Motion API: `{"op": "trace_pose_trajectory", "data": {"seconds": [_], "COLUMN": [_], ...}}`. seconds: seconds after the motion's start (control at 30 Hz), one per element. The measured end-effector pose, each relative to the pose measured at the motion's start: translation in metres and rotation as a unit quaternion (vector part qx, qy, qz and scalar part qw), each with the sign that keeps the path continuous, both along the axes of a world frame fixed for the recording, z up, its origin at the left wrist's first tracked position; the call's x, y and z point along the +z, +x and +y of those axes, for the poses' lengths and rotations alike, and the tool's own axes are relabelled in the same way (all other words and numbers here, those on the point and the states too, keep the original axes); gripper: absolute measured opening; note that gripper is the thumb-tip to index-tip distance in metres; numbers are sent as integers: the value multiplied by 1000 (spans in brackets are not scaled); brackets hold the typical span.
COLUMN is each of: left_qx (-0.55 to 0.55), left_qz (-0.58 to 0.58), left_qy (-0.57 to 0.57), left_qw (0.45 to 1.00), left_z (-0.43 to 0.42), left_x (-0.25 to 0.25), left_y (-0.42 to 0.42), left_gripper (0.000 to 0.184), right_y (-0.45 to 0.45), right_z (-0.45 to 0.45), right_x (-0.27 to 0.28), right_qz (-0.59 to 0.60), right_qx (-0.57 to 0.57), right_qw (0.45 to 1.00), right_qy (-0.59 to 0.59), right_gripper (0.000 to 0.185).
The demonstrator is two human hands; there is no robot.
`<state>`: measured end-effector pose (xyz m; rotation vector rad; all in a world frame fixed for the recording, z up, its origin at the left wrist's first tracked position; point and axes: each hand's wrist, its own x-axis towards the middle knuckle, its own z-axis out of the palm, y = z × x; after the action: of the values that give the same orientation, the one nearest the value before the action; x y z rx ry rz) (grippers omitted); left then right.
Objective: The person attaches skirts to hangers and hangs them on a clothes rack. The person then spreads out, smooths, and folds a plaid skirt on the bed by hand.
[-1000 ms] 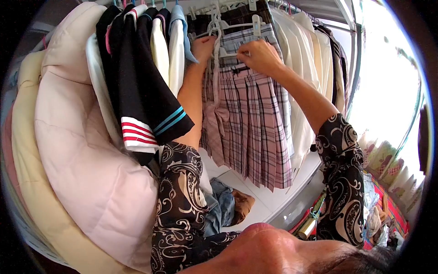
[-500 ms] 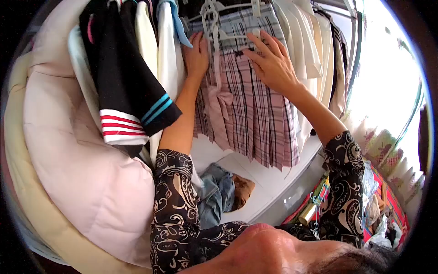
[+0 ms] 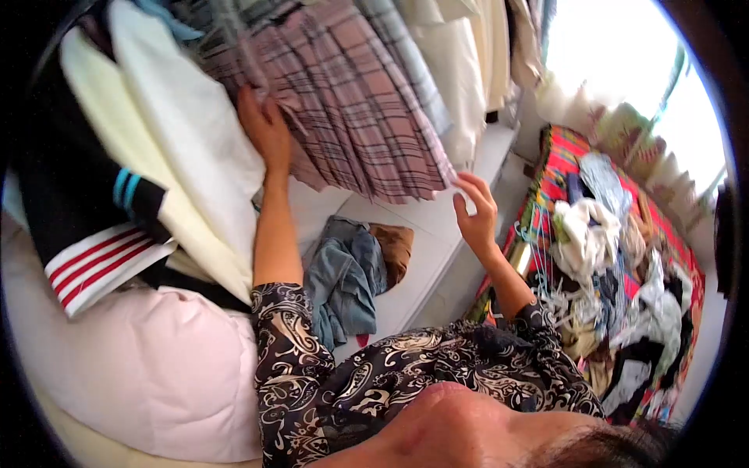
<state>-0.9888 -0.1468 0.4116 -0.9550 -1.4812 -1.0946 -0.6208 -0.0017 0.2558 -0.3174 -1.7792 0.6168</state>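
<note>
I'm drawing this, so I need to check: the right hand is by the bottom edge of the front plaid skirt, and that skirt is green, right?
Not quite: the front plaid skirt is pink, not green, as the head view shows. The right hand is by its bottom edge.

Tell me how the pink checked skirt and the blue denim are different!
The pink checked skirt hangs down, but the blue denim lies in a crumpled heap on the white surface. The skirt has dark crossing lines, while the denim has no checks. The right hand is at the skirt's hem; neither hand is on the denim. Both are made of cloth.
</note>
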Motion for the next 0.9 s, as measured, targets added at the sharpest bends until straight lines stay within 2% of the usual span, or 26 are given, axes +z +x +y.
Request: {"op": "trace_pose_trajectory", "data": {"seconds": [0.1,0.13,0.27,0.33,0.37,0.53,0.6,0.63,0.67,0.73,0.77,0.8,0.87,0.9], "left_qx": [-6,-27,-44,-66,-112,-182,-197,-212,-227,-191,-208,-212,-200,-196], "left_qz": [-16,-63,-88,-115,-121,-103,-99,-79,-60,-70,-66,-69,-62,-68], "left_qy": [2,-3,6,19,35,9,-9,-47,-85,-151,-148,-150,-153,-159], "left_qw": [1000,998,995,991,986,978,975,973,968,967,965,963,966,965], "left_z": [-5,-6,-17,-21,-22,-33,-29,-26,-23,-14,-2,7,17,17], "left_x": [6,8,9,5,2,-14,-20,-24,-27,-33,-37,-43,-51,-51], "left_y": [-13,-14,10,30,36,90,103,107,111,121,116,108,94,93], "left_gripper": [50,51,53,54,52,49,49,48,48,51,49,49,51,53], "right_y": [-10,-18,-40,-55,-59,-68,-72,-75,-74,-69,-65,-65,-65,-60], "right_z": [-18,-27,-76,-98,-105,-109,-96,-89,-74,-37,-19,-5,14,14], "right_x": [10,9,-1,-4,-3,3,-8,-15,-22,-27,-28,-33,-54,-56], "right_qz": [7,11,9,-1,-17,-23,10,24,29,24,-1,-2,-63,-96], "right_qx": [22,38,165,159,153,194,188,214,194,87,87,82,138,155], "right_qw": [998,997,979,986,987,980,981,968,969,985,974,974,932,925], "right_qy": [-52,-64,-116,-54,-34,-31,-37,-128,-148,-146,-210,-212,-328,-334], "right_gripper": [39,41,39,33,30,32,32,32,35,39,49,49,59,64]}}
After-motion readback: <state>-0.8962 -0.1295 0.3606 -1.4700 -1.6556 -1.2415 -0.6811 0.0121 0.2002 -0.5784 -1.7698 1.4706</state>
